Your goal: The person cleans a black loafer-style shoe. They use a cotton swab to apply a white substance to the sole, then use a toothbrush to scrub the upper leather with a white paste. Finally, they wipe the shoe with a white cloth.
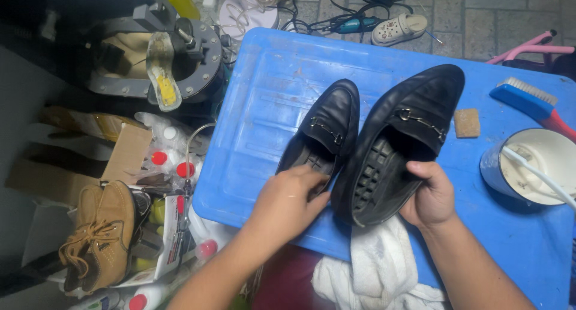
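Note:
Two black leather loafers with metal buckles lie on a blue plastic lid (pixel 264 106). My left hand (pixel 288 199) rests on the heel end of the left loafer (pixel 330 121), fingers curled over its opening. My right hand (pixel 431 196) grips the side of the larger right loafer (pixel 408 130), thumb at the rim of its opening, where a ribbed black insole shows. A white cloth (pixel 372 268) hangs off the lid's near edge under that shoe.
A white-and-blue cup (pixel 531 163) with a brush in it stands at the right. Behind it lie a blue scrub brush (pixel 528 100) and a small brown sponge (pixel 467 122). Left of the lid are tan lace-up shoes (pixel 99 235), bottles with red caps and a grey machine (pixel 156 58).

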